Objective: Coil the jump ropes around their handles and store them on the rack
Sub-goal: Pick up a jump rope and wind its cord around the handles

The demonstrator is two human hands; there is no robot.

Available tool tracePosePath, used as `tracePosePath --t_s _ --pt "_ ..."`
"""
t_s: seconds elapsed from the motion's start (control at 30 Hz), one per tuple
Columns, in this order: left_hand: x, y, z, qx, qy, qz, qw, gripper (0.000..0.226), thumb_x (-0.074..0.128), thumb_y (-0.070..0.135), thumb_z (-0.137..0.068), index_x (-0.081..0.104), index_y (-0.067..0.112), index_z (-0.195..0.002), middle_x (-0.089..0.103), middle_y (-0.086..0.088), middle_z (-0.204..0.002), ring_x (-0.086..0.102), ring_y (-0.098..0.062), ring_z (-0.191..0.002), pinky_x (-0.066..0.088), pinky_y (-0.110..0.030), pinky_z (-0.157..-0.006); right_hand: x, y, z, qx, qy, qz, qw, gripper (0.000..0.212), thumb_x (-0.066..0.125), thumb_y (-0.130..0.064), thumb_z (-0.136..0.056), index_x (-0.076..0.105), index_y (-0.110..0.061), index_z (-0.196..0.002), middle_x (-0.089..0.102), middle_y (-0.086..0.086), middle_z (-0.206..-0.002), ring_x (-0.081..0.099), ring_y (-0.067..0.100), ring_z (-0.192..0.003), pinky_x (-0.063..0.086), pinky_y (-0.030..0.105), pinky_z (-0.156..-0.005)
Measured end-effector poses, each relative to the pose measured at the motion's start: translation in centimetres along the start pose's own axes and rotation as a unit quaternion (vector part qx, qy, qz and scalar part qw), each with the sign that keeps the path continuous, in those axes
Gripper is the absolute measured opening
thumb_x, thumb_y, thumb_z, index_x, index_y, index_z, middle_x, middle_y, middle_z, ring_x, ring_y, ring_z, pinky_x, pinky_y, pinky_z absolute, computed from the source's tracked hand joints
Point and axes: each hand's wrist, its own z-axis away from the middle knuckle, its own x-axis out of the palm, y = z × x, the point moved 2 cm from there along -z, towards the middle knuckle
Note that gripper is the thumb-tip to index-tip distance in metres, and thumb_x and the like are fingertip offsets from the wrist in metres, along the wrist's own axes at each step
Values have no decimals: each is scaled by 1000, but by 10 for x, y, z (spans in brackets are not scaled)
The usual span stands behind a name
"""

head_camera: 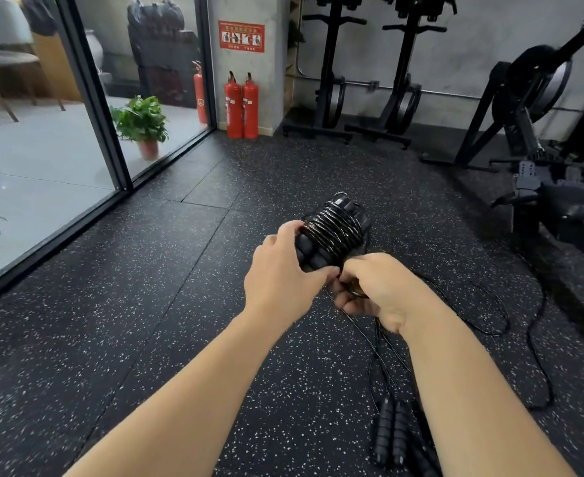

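Note:
A black jump rope is wound in many turns around its paired handles (333, 228), held in the air above the speckled floor. My left hand (283, 273) grips the handles near their lower end. My right hand (373, 287) pinches the rope's loose cord just below the coil. A second black jump rope lies on the floor: its two handles (392, 432) sit side by side at the lower right, and its thin cord (497, 325) trails in loops to the right. No rack is in view.
Black exercise machines (538, 108) stand at the right and along the back wall. Two red fire extinguishers (241, 108) stand by a pillar. A glass wall (87, 108) runs along the left, with a potted plant (142, 125) behind it.

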Motion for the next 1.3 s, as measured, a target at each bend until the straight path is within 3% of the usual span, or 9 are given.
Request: tracePosePath --t_s 0.23,0.37,0.5,0.67,0.8,0.9,1.07,1.2,1.3 --pt "9 -7 -9 -68 -106 145 981 69 75 57 -43 56 33 -104 65 -8 -109 63 -36 -102 58 -51 -81 -7 -6 3 8 25 -13 1000 21 45 2 -85 57 -3 -68 54 5 -53 48 11 -37 36 16 -33" --pt "5 0 -3 -29 -28 86 995 62 82 38 -65 50 30 -118 55 -1 -111 52 -23 -107 49 -38 -85 4 -8 3 -7 25 5 1000 24 54 -8 -86 60 -7 -64 51 4 -58 46 12 -42 36 18 -34" --pt "6 12 10 20 51 -30 998 61 77 27 -78 41 23 -126 42 3 -119 42 -21 -114 36 -32 -75 8 -7 3 -3 41 -17 999 49 62 -55 -84 62 -8 -70 53 2 -55 45 11 -42 35 18 -36" --pt "-2 15 8 10 -43 34 998 63 84 45 -63 39 26 -102 52 13 -104 58 -10 -89 41 -31 -69 -8 -4 0 -43 77 17 996 50 64 -58 -81 59 -11 -63 53 5 -56 42 11 -41 31 20 -37" --pt "-13 9 4 -135 -189 333 914 73 87 30 -44 51 19 -105 67 -4 -101 66 -18 -80 51 -32 -67 -17 -5 0 -35 2 55 998 51 61 -63 -78 60 -12 -69 54 -1 -54 42 10 -41 29 21 -38" --pt "-10 9 6 -136 -252 401 870 33 70 5 -62 58 6 -93 61 -22 -88 56 -32 -77 42 -46 -72 -9 -5 0 -37 -36 70 996 51 60 -61 -80 58 -11 -70 52 -1 -51 42 10 -40 27 20 -36" --pt "-8 14 7 -133 -184 426 876 19 58 -13 -83 61 5 -89 64 -19 -82 61 -30 -76 51 -43 -71 -5 -12 6 -72 14 52 996 49 58 -55 -87 59 -7 -82 61 6 -65 53 16 -46 41 24 -41" --pt "-11 4 -5 -217 -135 533 807 23 52 -12 -86 67 -3 -101 72 -21 -95 71 -24 -71 59 -32 -59 -13 -15 8 -126 21 -30 991 24 64 -34 -90 67 -11 -90 71 7 -81 62 18 -67 50 29 -61" --pt "-16 1 -10 -247 -128 582 764 25 49 -10 -87 65 -7 -106 69 -23 -105 71 -25 -80 59 -33 -71 -13 -11 3 -194 26 -26 980 10 65 -7 -88 70 -13 -95 75 5 -90 65 17 -80 53 31 -72"
